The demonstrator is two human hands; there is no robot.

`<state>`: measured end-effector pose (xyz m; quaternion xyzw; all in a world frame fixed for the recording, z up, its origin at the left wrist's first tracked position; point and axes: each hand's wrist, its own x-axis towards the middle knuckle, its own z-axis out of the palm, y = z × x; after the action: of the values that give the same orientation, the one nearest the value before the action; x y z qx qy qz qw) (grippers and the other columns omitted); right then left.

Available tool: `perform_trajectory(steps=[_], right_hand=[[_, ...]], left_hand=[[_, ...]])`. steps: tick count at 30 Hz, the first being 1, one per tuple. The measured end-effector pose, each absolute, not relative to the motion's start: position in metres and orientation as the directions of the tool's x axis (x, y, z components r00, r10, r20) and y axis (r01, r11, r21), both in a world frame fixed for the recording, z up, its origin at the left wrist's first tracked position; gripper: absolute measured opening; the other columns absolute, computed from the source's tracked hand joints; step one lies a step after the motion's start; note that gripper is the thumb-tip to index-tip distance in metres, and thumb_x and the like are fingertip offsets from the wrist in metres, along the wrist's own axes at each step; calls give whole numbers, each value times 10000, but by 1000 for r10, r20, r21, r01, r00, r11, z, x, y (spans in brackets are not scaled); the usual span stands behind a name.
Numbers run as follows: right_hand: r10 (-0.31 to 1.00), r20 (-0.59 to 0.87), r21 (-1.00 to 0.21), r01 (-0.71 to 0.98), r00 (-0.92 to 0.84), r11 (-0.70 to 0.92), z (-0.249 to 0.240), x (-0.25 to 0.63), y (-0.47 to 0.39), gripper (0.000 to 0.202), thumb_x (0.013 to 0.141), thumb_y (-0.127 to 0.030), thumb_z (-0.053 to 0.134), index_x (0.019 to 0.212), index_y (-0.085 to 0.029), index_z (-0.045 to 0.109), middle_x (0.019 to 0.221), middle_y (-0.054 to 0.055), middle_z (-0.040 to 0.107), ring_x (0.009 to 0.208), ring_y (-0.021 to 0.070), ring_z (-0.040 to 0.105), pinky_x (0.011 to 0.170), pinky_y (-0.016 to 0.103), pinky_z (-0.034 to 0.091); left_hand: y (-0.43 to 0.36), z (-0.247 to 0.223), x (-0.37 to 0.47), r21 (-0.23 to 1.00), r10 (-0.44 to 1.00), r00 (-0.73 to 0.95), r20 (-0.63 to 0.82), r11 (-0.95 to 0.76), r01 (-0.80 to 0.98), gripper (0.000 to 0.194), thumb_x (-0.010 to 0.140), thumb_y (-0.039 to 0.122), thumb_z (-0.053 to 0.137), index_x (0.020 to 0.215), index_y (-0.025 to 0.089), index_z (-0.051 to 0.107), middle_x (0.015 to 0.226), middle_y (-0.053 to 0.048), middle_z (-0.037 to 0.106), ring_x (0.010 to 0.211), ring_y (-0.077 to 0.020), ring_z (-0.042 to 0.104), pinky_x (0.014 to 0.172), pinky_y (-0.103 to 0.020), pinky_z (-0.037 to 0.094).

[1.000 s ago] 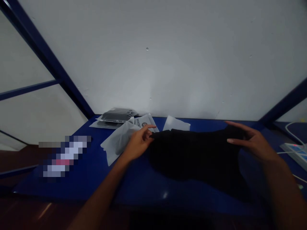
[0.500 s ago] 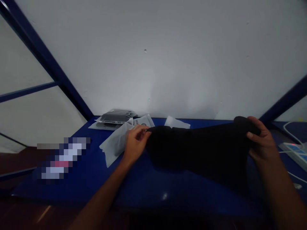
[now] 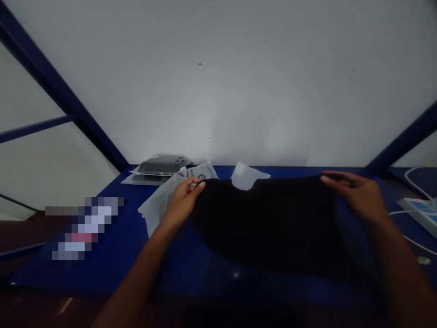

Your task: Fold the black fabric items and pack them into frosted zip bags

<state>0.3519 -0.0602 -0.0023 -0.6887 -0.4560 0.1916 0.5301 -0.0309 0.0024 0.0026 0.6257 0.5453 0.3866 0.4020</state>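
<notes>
A wide black cloth [image 3: 269, 223] hangs above the blue table, stretched between my two hands. Its upper edge has a rounded notch near the middle, and its lower edge curves; the dark surface hides further detail. My left hand [image 3: 184, 197] pinches the upper left corner between thumb and fingers. At the upper right corner, my right hand [image 3: 358, 193] grips the edge with the thumb in front. Just behind my left hand lies a translucent frosted bag [image 3: 155, 200], partly covered by that hand. A white piece [image 3: 244, 175] shows through the notch, behind the cloth.
Dark items in clear plastic packages [image 3: 160, 165] are stacked at the table's back left. A pale printed package [image 3: 205, 172] lies beside them. On the right sits a power strip [image 3: 418, 209] with white cables. The blue table [image 3: 112, 264] meets a white wall panel [image 3: 259, 82].
My right hand has moved left and changed its grip on the cloth's corner. The cloth now hangs flatter, showing the notch and the white piece behind it. My left hand keeps its pinch.
</notes>
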Motion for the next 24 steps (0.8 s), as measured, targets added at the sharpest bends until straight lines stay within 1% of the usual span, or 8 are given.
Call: perform_trajectory(steps=[2,3,5,8,11,15,20,24], right_hand=[[883,107,-773,597,457,-215,-11,346,-49,476,645,-520,712,972,-174,722,613,36,667,606,250,645,660,410,522],[896,86,-690,674,436,-262,-16,344,-45,473,666,-526,687,970,-165,725,644,49,679,645,263,658,696,423,524],[916,98,-565,779,390,-271,-27,345,-41,500,705,-555,640,1006,-163,719,786,86,714,782,291,675,782,441,518],[931,142,-499,837,336,-226,-41,352,-39,631,729,-625,589,1157,-166,653,1092,130,687,1022,322,633,895,465,487],[942,137,-474,855,307,-210,-51,361,-38,742,710,-645,599,1247,-132,588,1216,168,629,1130,351,577,945,489,459],[950,91,-487,845,299,-219,-55,367,-35,634,669,-553,676,1162,-156,646,1134,139,681,1055,352,622,899,473,491],[955,92,-594,785,282,-175,-52,367,-35,396,688,-500,677,968,-224,712,980,75,736,955,314,668,857,441,515],[943,144,-692,712,299,-120,-50,365,-34,421,692,-500,671,1009,-224,688,1032,80,725,982,301,663,901,454,497]], left_hand=[[9,-5,-34,817,991,126,47,-111,566,319,828,504,503,937,204,521,672,4,578,600,-175,567,557,-268,418],[10,-9,-35,741,988,141,63,-141,656,333,827,506,508,969,205,526,720,-16,604,652,-197,591,589,-287,433],[10,-12,-38,607,980,195,48,-184,773,412,818,557,513,1039,209,534,831,-64,646,764,-250,627,660,-338,460],[5,-9,-44,534,966,253,-55,-186,825,558,796,662,485,1133,220,527,971,-116,665,873,-305,642,720,-392,482],[3,-1,-51,553,948,290,-130,-174,815,647,783,694,476,1227,223,493,1122,-141,639,986,-326,624,794,-416,488],[4,5,-60,572,912,356,-204,-184,799,698,757,663,538,1293,223,463,1179,-130,625,1047,-333,598,871,-430,468],[5,7,-64,686,877,429,-217,-176,706,605,738,555,613,1233,226,501,1100,-78,641,1003,-294,602,838,-379,473],[7,6,-65,761,916,360,-178,-104,640,585,742,515,618,1233,223,491,892,-34,618,834,-236,600,716,-331,465]])
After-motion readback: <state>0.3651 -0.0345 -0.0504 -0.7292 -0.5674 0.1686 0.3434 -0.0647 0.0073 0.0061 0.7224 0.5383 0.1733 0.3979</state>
